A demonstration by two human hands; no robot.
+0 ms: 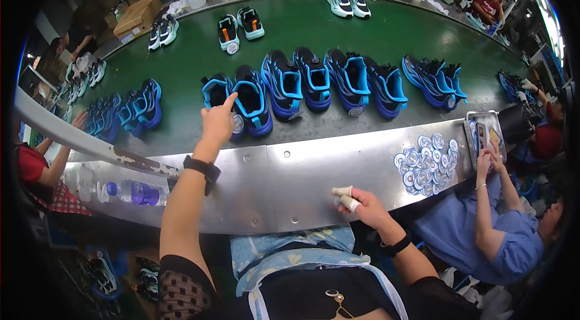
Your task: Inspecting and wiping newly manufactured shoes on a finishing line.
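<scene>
My left hand [217, 122] is at the heel of a black and blue sneaker [215, 88], one finger stretched toward its mate [249, 98] and the others curled at the collar. A round tag [237, 123] shows beside that hand. Pale finger covers sit on the thumb and a finger of my right hand [365, 206], held close together over the metal ledge [326, 166]. Whatever lies between those tips is too small to make out. More black and blue sneakers [311, 80] stand in a row to the right, their heels toward me.
Many round blue and white tags [426, 164] lie on the ledge at right, by a metal tray [483, 130]. A bottle [138, 192] lies at left under a curved white bar [99, 145]. A co-worker in blue [489, 223] sits at right. Other sneakers [349, 2] stand across the green belt [290, 27].
</scene>
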